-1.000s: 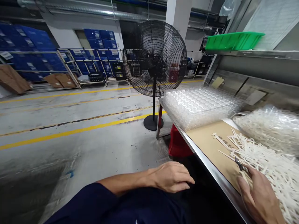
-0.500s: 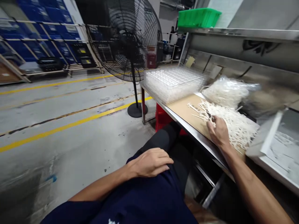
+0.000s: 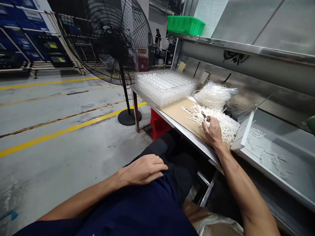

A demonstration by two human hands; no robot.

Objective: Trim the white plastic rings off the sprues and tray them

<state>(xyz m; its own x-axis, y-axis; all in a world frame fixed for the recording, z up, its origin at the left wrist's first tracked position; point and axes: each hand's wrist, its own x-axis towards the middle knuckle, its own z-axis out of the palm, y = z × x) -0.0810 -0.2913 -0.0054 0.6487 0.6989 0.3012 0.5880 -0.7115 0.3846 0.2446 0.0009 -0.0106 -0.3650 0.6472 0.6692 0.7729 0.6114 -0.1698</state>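
My left hand [image 3: 142, 169] lies flat on my thigh, fingers stretched out, holding nothing. On the steel bench, my right hand [image 3: 212, 131] rests at the near edge of a pile of white plastic strips [image 3: 221, 122], its fingers closed round a small dark tool [image 3: 204, 114] that pokes out toward the strips. The strips lie on a brown cardboard sheet [image 3: 179, 114]. A clear bag of more white strips [image 3: 212, 95] sits just behind the pile.
A stack of clear blister trays [image 3: 163, 86] fills the bench's far end. A grey tray [image 3: 273, 154] with a few strips sits to the right. A big black floor fan [image 3: 108, 46] stands left of the bench. A green bin [image 3: 185, 25] is on the upper shelf; a person stands far back.
The view has swung right and pulled back, showing more bench and the grey tray. My right hand stays at the strips with the tool; my left hand stays on my thigh.
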